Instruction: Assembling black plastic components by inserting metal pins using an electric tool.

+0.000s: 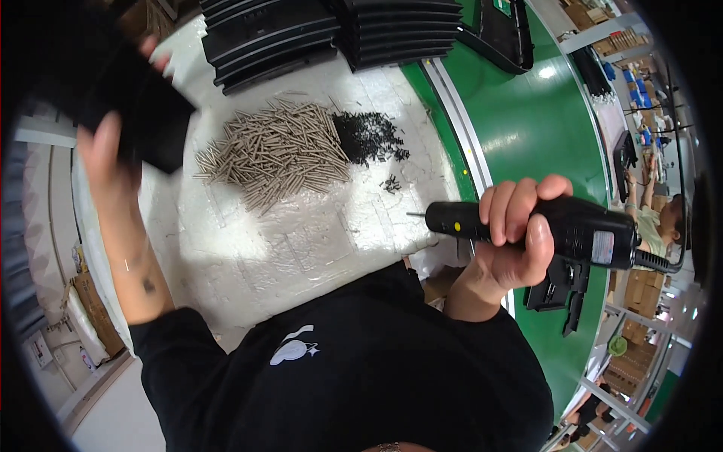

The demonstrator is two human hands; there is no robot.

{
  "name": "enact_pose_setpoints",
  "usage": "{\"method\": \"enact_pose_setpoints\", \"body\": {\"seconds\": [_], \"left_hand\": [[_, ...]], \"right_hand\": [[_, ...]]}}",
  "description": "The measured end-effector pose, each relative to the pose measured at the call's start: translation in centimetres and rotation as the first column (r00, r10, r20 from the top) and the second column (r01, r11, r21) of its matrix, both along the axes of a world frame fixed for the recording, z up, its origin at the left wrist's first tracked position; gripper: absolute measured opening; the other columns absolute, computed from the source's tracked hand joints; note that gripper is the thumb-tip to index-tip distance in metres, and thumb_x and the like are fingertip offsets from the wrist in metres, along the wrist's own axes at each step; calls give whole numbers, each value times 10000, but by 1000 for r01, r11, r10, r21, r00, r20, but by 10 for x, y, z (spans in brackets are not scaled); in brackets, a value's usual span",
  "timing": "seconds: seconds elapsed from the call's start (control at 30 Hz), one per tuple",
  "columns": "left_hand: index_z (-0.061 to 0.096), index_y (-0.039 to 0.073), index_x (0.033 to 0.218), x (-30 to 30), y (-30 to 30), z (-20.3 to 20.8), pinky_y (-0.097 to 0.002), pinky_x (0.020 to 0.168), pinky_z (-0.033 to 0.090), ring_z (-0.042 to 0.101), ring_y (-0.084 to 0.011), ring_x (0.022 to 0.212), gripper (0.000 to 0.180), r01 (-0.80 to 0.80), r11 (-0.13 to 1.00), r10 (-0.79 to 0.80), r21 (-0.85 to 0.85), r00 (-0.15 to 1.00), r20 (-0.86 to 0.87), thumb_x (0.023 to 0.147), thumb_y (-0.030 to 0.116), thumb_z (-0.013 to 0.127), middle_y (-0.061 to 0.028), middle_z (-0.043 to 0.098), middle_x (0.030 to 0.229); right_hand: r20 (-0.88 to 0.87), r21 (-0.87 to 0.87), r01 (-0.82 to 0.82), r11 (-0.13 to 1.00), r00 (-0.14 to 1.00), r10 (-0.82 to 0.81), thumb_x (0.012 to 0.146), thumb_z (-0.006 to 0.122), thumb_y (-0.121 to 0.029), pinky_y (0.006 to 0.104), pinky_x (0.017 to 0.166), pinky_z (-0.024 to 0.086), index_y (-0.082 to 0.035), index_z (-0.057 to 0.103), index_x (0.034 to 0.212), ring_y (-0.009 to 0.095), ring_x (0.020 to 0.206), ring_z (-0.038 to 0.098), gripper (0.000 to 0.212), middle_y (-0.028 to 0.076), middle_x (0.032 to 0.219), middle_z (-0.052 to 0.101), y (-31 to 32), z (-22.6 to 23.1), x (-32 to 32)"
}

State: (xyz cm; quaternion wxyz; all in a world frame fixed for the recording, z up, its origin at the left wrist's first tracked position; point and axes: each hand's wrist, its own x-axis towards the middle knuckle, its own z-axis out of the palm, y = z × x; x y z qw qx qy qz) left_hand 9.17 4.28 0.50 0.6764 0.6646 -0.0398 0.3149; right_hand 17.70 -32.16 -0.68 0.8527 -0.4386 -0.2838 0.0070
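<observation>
At the far left, my left hand (109, 154) is closed on a dark black panel (154, 124), blurred by motion and partly lost in shadow. Fingertips also show past the panel's upper edge; whose they are I cannot tell. My right hand (520, 226) is wrapped round a black electric screwdriver (580, 230), held level with its thin bit pointing left above the table's right side. A cord leaves its rear end. Between the hands, a heap of thin metal pins (279, 151) lies on the white covered table (279, 248), beside a pile of small black screws (369, 135).
Stacked black plastic panels (271, 38) stand at the table's far side. To the right runs a green conveyor (520, 128) with a metal rail, carrying a black casing (497, 38) and black parts (557, 290). Another person (666, 222) is at the far right.
</observation>
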Motion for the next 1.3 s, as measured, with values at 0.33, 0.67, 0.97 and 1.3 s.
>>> {"method": "enact_pose_setpoints", "body": {"seconds": [0.33,0.67,0.97,1.3], "left_hand": [[509,7,1254,-109,-110,-38,-398,889,486,604,-329,1007,833,69,703,325,707,854,-407,473,134,767,-150,619,1121],[524,54,1272,-93,-136,-29,-423,972,417,496,-322,1145,835,326,631,187,704,817,-546,532,271,846,-110,526,1256],[673,60,1014,29,-139,-70,-358,835,462,553,-259,953,303,264,747,-120,610,956,-267,734,137,756,-59,623,992],[709,56,919,60,-161,-86,-332,830,501,593,-243,960,145,147,732,-85,665,989,-125,783,105,713,-60,682,976]], "right_hand": [[-31,-55,23,998,999,-25,821,572,-32,296,539,435,11,452,1089,123,504,455,297,48,647,488,43,-17,11],[-50,-37,0,999,999,-1,819,556,-52,312,540,419,-17,441,1107,129,501,431,312,41,642,463,45,-17,14],[113,52,-125,991,986,119,863,522,-165,267,598,360,-60,499,1127,73,527,383,284,-32,627,396,39,8,17],[118,166,-11,986,993,-9,841,528,-153,269,520,374,-58,465,1129,89,483,408,310,-15,617,423,21,10,32]]}}
